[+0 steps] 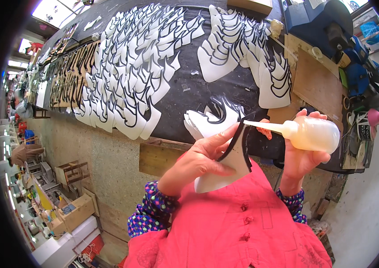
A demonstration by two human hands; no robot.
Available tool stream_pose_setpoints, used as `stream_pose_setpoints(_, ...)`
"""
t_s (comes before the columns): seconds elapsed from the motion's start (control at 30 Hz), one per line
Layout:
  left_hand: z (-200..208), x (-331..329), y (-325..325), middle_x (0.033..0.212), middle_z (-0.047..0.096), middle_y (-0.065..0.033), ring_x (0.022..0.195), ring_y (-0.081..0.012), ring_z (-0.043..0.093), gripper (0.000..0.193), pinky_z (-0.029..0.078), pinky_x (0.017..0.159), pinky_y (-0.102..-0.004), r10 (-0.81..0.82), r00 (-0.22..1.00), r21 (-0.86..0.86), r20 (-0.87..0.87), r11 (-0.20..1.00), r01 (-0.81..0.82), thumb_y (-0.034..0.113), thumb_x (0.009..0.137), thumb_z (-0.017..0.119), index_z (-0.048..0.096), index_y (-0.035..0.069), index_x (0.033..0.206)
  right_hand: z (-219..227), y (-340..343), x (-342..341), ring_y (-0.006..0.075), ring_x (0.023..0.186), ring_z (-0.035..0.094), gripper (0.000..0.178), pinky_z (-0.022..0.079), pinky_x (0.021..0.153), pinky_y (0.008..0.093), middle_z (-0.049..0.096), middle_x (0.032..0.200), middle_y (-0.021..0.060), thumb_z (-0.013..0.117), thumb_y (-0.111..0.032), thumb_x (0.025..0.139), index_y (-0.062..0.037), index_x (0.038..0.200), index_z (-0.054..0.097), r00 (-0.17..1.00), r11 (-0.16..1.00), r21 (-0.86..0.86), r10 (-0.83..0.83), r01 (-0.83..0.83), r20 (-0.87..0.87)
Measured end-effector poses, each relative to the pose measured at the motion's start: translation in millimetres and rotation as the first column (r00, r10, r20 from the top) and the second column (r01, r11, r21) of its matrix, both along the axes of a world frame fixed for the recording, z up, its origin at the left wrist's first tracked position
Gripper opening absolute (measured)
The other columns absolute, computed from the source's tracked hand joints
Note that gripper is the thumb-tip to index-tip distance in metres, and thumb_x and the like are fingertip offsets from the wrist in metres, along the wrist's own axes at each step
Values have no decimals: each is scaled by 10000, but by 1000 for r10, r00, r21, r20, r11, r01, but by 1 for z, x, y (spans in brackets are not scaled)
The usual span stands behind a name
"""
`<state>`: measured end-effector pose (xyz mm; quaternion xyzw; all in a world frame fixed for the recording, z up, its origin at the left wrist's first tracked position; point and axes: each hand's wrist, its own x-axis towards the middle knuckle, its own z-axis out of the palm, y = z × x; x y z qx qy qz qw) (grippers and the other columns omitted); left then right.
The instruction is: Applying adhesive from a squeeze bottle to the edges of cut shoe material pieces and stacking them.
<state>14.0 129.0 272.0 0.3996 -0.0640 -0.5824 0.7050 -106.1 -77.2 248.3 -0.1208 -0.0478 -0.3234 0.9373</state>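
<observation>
My left hand [202,161] pinches a white shoe upper piece [231,167] with a black strip along its curved edge, held up in front of my red apron. In my right hand [303,154] is a squeeze bottle [316,135] of pale yellowish liquid, tipped on its side. Its long white nozzle [265,125] points left, and the tip meets the black edge of the piece near its top corner. Behind my left hand, a small stack of similar white pieces [211,121] lies at the table's near edge. An orange-red scrap [265,129] shows just below the nozzle.
Overlapping rows of white pieces [131,71] cover the left of the black table [182,82]; more rows [225,44] lie farther back. Dark strips on boards [71,76] line the far left. A blue machine [318,22] and a wooden board [316,80] stand at right.
</observation>
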Motion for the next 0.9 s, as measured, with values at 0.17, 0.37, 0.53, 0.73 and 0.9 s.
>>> stream_pose_setpoints(0.17,-5,0,1,1300,463,-35,1097,-159,506,944,409,938,-293,-10,1000,-4,4,1000,10,-248,564,587,310,126,1384,-1,-2,1,261,1316,219,803,205,1054,547,361,1337,24,809,-141,616,-129,1288,369,998,994,96,48,-45,-30)
stream_pose_setpoints(0.37,-9,-1,2,1253,502,-32,1069,-165,524,931,417,927,-297,19,1000,-29,-22,999,-20,-235,568,590,318,127,1382,-5,-2,0,266,1316,221,781,217,1044,561,354,1341,30,797,-155,639,-118,1289,365,998,993,103,64,-61,-28)
stream_pose_setpoints(0.53,-11,-1,3,1240,513,-46,1084,-166,519,923,417,930,-298,4,1000,-18,2,1000,-4,-233,566,594,331,126,1375,-12,-9,-3,310,1303,246,799,246,1024,576,359,1367,44,780,-288,663,-142,1320,350,998,998,-5,69,-69,-11)
stream_pose_setpoints(0.73,-13,-2,5,1243,514,-58,1088,-167,519,921,416,941,-305,55,998,-28,10,998,-54,-232,565,600,335,125,1372,-7,-8,-8,271,1319,217,814,225,1058,532,348,1356,22,807,-168,624,-131,1298,353,998,1000,-14,-17,18,65)
stream_pose_setpoints(0.9,-11,0,4,1288,478,-49,1120,-170,499,915,412,951,-308,45,999,-29,30,999,-44,-228,575,617,334,126,1370,-6,-6,-12,265,1320,217,864,205,1076,519,361,1348,28,823,-169,599,-140,1307,330,990,985,-106,-131,135,50)
